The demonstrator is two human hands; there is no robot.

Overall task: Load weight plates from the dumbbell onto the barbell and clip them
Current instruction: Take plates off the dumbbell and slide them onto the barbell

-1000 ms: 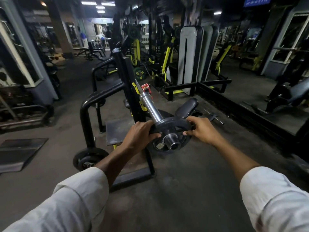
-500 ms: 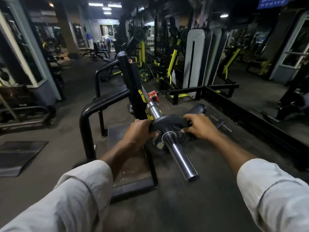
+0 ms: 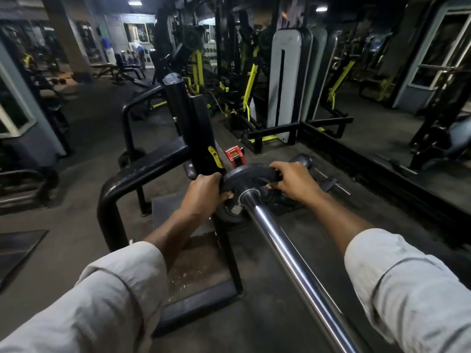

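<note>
Both hands grip one weight plate threaded on the barbell sleeve, close to the rack upright.

Left of the left hand [image 3: 204, 193] runs the black tubular rack frame [image 3: 142, 174]; the left hand's fingers curl round the plate's left rim, thumb side toward the camera; between the hands sits the dark weight plate [image 3: 251, 174], upright on the chromed barbell [image 3: 280, 240], whose sleeve extends from the plate toward the camera; just beyond the plate a red collar clip [image 3: 235, 156] sits on the bar beside the rack upright [image 3: 196, 128]; the right hand [image 3: 293, 183] clasps the plate's right rim, fingers curled over its edge; right of the right hand, a small dumbbell handle [image 3: 331, 183] lies on the floor; pale sleeves [image 3: 102, 301] cover both forearms.
</note>
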